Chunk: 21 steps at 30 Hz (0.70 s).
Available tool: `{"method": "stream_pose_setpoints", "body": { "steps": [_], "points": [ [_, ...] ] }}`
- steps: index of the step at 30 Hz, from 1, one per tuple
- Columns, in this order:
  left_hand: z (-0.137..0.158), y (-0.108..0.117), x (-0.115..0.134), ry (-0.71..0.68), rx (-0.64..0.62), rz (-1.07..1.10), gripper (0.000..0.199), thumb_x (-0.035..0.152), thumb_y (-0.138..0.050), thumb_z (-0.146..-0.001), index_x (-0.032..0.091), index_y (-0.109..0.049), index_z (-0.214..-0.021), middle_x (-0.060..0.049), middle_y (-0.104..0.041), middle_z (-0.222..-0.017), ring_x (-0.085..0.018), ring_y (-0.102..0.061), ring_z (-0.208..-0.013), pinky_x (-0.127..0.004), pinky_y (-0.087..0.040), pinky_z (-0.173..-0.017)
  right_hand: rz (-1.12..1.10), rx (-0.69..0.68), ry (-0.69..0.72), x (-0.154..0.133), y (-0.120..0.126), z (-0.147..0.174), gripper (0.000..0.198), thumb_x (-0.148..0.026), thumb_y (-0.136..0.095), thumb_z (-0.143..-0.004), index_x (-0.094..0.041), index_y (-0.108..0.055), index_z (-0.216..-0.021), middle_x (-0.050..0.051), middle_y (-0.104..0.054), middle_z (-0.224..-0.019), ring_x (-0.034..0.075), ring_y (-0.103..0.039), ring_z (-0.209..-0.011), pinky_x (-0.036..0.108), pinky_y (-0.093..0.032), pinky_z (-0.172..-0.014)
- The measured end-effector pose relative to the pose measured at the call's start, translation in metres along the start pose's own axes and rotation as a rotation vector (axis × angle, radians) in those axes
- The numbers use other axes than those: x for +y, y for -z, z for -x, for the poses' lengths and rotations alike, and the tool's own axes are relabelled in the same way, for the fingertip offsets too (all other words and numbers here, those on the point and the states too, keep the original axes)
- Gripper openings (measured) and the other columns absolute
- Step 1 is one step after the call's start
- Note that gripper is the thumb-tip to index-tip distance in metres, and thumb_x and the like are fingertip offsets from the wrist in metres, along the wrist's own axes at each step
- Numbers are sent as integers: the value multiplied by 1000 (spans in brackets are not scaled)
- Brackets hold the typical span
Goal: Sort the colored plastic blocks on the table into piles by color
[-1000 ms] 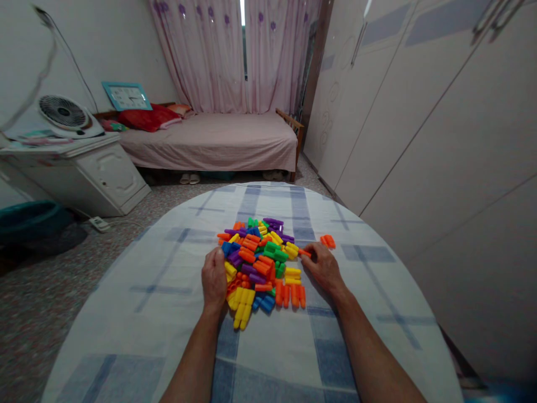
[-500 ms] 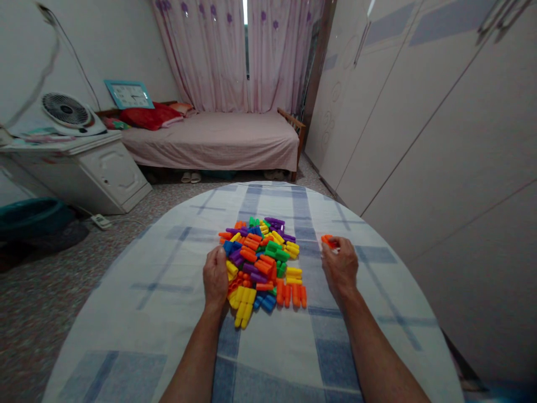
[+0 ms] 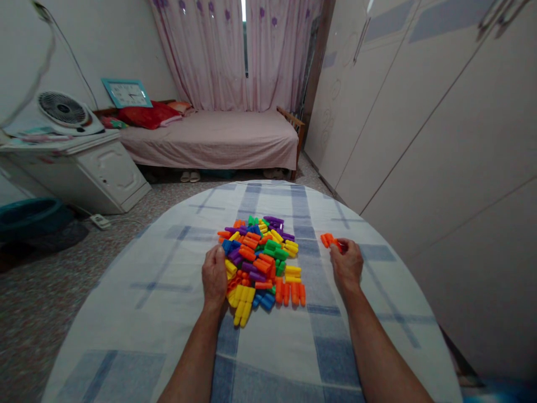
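Note:
A pile of bullet-shaped plastic building blocks [image 3: 255, 263] in orange, yellow, green, blue and purple lies on the table. Against the pile's left edge rests my left hand [image 3: 215, 274], its fingers curled; their tips and anything in them are hidden. To the right of the pile, my right hand [image 3: 347, 264] has its fingertips closed on an orange building block [image 3: 328, 240], which lies at the tablecloth and is partly covered by the fingers. Near the pile's front are a yellow block [image 3: 243, 305], a blue block [image 3: 264, 300] and orange blocks [image 3: 290, 292].
A blue-and-white checked cloth covers the round table [image 3: 146, 336]. Beyond it stand a bed [image 3: 218, 137], a white cabinet [image 3: 109, 170] with a fan [image 3: 65, 109], and a clock [image 3: 128, 93]. A tall wardrobe [image 3: 440, 157] lines the right side.
My right hand has shifted slightly right and toward me, so more of the orange block shows. My left hand and the pile stay as they were.

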<state>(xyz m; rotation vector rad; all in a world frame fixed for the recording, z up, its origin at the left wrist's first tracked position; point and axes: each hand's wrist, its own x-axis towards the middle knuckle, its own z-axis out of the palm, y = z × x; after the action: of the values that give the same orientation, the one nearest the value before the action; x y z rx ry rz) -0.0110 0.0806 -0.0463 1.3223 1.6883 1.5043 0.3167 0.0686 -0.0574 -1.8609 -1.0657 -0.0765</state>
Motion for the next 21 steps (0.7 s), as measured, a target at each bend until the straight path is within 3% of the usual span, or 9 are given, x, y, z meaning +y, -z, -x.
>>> {"method": "stream_pose_setpoints", "body": {
  "steps": [6,9,12,17,21],
  "points": [
    [0,0,1,9,2,11,44,49,-39,-88,15,-63,-103,-7,-63,-104,-20,-56,-101,-31,-41,-93,-9,30,266,-27,3,6,19,-29,-50,-80,-18,-60,-92,9,-60,-96,23,-51,-94,39,-40,-88],
    [0,0,0,9,0,18,44,49,-39,-88,16,-63,-103,-7,-63,-104,-20,-56,-101,-31,-41,-93,-149,-133,342,-41,-1,15,17,-28,-50,-81,-19,-60,-90,7,-61,-91,21,-54,-87,35,-45,-78],
    [0,0,-1,1,5,10,44,48,-39,-88,16,-63,-104,-8,-63,-106,-20,-56,-102,-31,-41,-93,-233,-299,332,-48,-7,25,19,-31,-52,-80,-19,-61,-92,7,-61,-89,20,-56,-83,33,-48,-70],
    [0,-1,-2,3,0,10,44,48,-38,-89,16,-62,-106,-8,-63,-107,-20,-56,-101,-32,-41,-94,-254,-486,339,-49,-14,35,32,-29,-54,-79,-21,-59,-110,8,-60,-105,20,-58,-93,36,-49,-82],
    [0,-1,-3,7,2,9,44,48,-39,-88,17,-63,-106,-7,-63,-107,-20,-57,-102,-32,-41,-94,-261,-536,400,-48,-15,37,38,-25,-54,-79,-22,-56,-117,8,-59,-114,21,-55,-106,39,-44,-93]
  ]
}}
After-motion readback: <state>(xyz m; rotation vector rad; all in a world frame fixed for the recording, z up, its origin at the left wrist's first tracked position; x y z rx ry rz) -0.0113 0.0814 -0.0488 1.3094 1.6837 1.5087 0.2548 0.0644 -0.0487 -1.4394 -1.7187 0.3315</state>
